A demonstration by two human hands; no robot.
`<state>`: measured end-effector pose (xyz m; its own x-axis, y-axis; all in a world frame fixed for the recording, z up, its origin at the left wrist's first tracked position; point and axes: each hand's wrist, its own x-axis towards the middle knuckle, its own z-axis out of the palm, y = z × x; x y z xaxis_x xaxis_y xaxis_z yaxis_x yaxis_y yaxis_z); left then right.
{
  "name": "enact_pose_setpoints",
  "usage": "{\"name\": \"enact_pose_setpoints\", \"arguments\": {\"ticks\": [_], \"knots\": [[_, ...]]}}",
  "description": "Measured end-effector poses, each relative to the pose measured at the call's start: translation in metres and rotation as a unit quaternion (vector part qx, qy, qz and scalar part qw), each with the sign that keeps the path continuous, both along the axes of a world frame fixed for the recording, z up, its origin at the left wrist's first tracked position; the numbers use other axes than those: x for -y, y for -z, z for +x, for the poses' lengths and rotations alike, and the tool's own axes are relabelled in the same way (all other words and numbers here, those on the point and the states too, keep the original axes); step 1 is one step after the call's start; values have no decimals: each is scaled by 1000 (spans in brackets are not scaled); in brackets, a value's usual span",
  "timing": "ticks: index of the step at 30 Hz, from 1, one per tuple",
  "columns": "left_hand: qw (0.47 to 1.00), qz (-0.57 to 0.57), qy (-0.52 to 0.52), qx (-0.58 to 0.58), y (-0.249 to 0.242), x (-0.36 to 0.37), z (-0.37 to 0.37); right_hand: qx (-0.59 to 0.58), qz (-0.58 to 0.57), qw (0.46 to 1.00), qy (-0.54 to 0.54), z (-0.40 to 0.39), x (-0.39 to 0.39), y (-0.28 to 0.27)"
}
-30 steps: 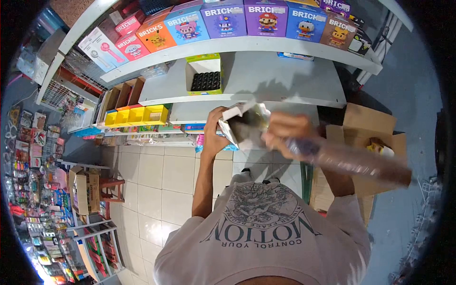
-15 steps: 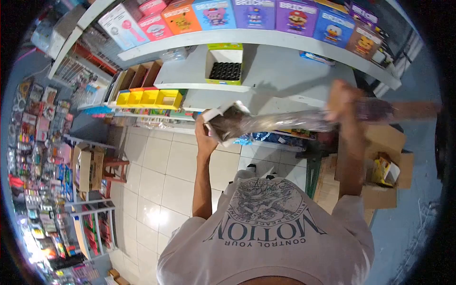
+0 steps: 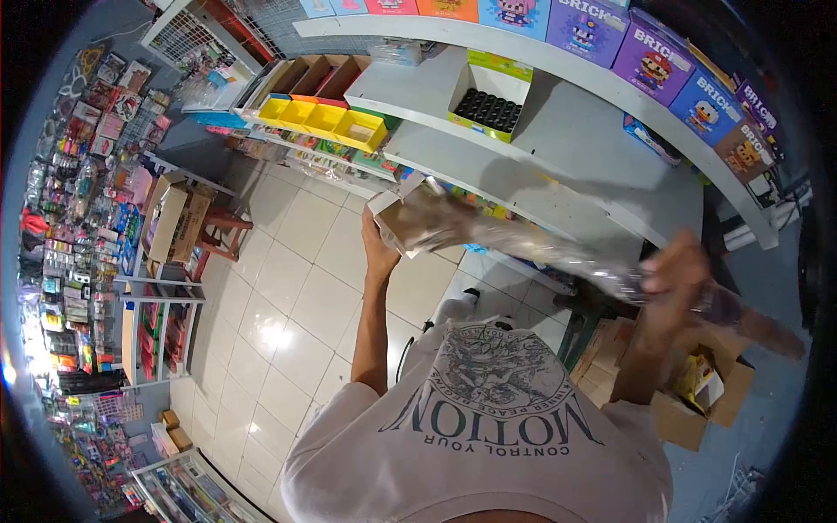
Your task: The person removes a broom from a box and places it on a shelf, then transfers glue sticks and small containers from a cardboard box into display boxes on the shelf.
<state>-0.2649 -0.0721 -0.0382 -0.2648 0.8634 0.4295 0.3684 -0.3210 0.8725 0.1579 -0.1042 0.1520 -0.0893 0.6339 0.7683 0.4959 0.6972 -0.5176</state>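
My left hand (image 3: 380, 251) grips a small open-topped cardboard box (image 3: 389, 220) with its white flaps spread, tilted toward the right. Closed around a long duster-like thing (image 3: 545, 251) is my right hand (image 3: 678, 277), blurred by motion. This long thing is shiny and greyish along its middle, with a brown end sticking out past my right hand. Its far end is smeared and overlaps the box's opening, where the box's inside is mostly hidden.
A white shelf (image 3: 602, 213) runs in front, bearing a box with black round pieces (image 3: 488, 109). Brick toy boxes (image 3: 654, 61) line the shelf above. Yellow bins (image 3: 318, 120) sit to the left. An open carton (image 3: 689, 418) stands low at right.
The view has turned, so the shelves sit farther right. My right hand and the long thing's brown end have dropped, and the thing now slants down to the right.
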Motion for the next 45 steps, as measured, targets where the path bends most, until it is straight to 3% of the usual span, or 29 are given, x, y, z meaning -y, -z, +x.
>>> {"name": "enact_pose_setpoints", "arguments": {"ticks": [2,4,6,9,12,13,16,17,20,21,24,28,29,32,38,42,45], "knots": [[999,36,17,-12,-19,1,11,-30,-90,974,-206,-60,-8,-36],[996,66,38,-40,-33,2,17,48,-142,966,-211,-87,-9,-28],[991,88,62,-84,-41,4,20,100,-109,960,-236,-114,-16,-24],[988,83,67,-114,-38,7,25,77,-87,954,-275,-139,-19,-4],[986,69,53,-140,-33,11,18,215,-16,927,-308,-139,-29,-7],[986,55,49,-147,-32,13,18,97,-124,938,-309,-139,-31,1],[992,52,43,-108,-30,14,31,80,-97,958,-258,-141,-35,4],[993,61,41,-94,-31,12,31,84,-120,950,-277,-144,-26,0],[985,83,44,-146,-36,9,20,168,-47,929,-328,-143,-36,-1],[986,80,50,-135,-34,10,22,68,-113,942,-308,-141,-39,2],[992,68,55,-96,-28,7,32,11,-161,959,-233,-141,-37,-3],[995,39,28,-90,-42,1,20,119,-130,947,-267,-130,-24,-4],[995,33,33,-86,-41,1,18,56,-184,951,-243,-118,-20,-6],[997,19,27,-73,-40,6,15,-56,-82,977,-189,-89,-21,-17],[992,23,44,-117,-46,6,19,-8,-151,979,-136,-97,-17,-13],[989,44,71,-120,-49,-3,29,132,-197,966,-98,-119,-19,-21],[993,25,72,-91,-49,-9,34,65,-160,977,-127,-121,-25,-15]]}}
